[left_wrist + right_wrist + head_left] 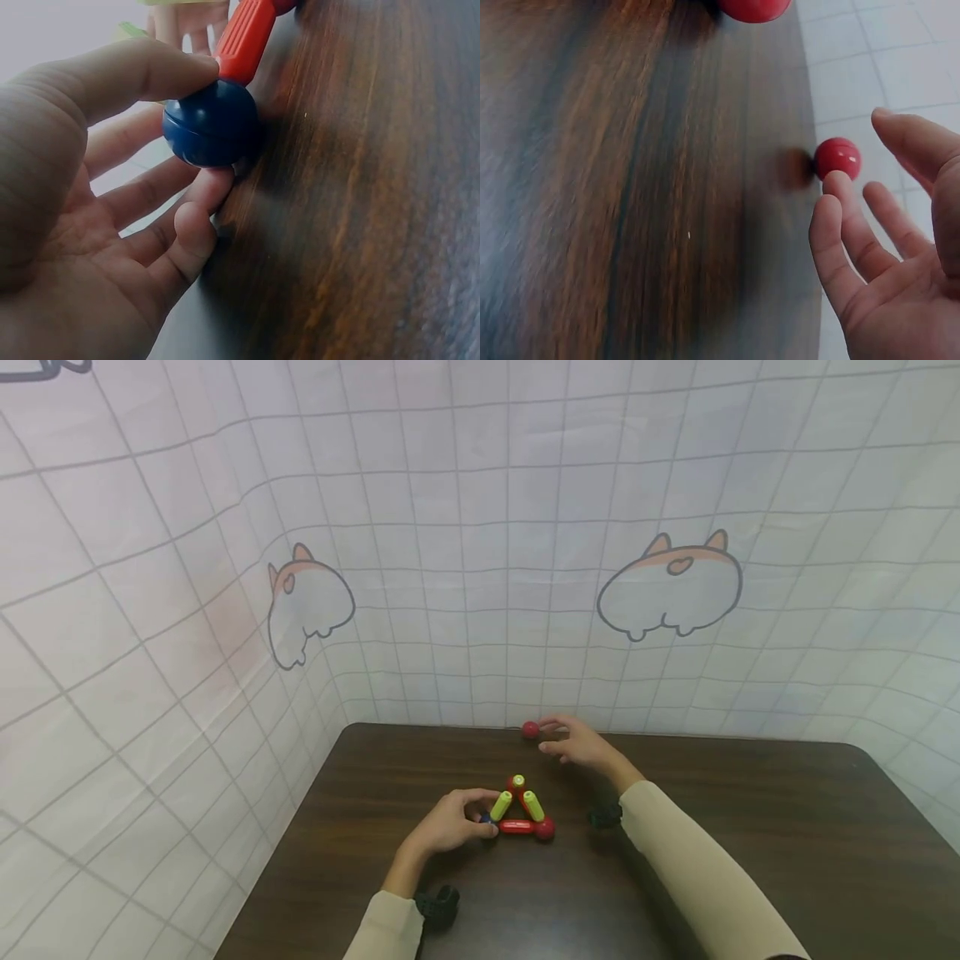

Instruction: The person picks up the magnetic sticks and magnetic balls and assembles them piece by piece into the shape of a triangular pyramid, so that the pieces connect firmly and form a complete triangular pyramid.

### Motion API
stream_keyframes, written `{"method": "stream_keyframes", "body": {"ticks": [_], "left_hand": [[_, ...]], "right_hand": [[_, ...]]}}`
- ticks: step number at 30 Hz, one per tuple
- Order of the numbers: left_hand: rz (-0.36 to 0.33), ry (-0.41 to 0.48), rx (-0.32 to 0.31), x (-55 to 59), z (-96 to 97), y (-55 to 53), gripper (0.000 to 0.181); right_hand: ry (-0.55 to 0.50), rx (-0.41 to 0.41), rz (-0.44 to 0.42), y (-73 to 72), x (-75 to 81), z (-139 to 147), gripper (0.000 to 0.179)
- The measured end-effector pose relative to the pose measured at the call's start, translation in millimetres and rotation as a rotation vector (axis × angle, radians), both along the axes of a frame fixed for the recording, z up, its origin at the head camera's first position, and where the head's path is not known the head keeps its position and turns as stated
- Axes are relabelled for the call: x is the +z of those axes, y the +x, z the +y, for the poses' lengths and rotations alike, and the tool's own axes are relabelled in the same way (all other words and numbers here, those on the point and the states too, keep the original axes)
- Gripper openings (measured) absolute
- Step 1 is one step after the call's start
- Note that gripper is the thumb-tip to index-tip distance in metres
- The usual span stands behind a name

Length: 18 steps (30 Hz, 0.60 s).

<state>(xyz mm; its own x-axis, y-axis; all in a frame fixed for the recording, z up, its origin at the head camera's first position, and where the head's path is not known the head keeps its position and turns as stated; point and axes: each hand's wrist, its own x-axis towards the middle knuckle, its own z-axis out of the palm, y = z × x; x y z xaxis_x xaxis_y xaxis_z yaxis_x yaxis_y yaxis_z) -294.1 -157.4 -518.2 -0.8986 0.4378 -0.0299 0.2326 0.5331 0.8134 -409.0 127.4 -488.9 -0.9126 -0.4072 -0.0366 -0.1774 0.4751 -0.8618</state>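
A triangular frame of red rods and balls lies on the table, with a red rod (517,827) along its near side. A red ball (544,828) forms its near right corner, and yellow-green rods (533,806) stand up from the corners. My left hand (446,822) holds the dark blue ball (210,124) at the near left corner between thumb and fingers. A loose red ball (530,729) sits at the table's back edge. Just right of it, my right hand (581,746) reaches with spread, slightly bent fingers and grips nothing; contact with the ball is unclear.
The dark wood table (750,827) runs back to a white grid-patterned cloth (480,568) that hangs behind and at the left. Dark wrist straps (438,906) sit on both forearms.
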Motion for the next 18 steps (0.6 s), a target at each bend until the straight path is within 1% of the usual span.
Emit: {"method": "stream_keyframes", "body": {"ticks": [4, 7, 13, 18], "left_hand": [[-0.007, 0.002, 0.003, 0.7, -1.0, 0.0, 0.050], [-0.008, 0.000, 0.002, 0.9, -1.4, -0.6, 0.050], [-0.013, 0.004, 0.004, -0.3, -2.0, -1.3, 0.050], [-0.020, 0.012, 0.004, 1.3, -2.0, -0.3, 0.050]], "right_hand": [[0.004, 0.024, 0.034, -8.4, -3.6, -10, 0.055], [0.028, 0.024, 0.054, -14.2, -7.3, -16, 0.057], [0.093, -0.009, 0.053, -21.9, -10.7, -24, 0.056], [0.150, 0.005, 0.058, -25.5, -11.5, -28, 0.051]]}}
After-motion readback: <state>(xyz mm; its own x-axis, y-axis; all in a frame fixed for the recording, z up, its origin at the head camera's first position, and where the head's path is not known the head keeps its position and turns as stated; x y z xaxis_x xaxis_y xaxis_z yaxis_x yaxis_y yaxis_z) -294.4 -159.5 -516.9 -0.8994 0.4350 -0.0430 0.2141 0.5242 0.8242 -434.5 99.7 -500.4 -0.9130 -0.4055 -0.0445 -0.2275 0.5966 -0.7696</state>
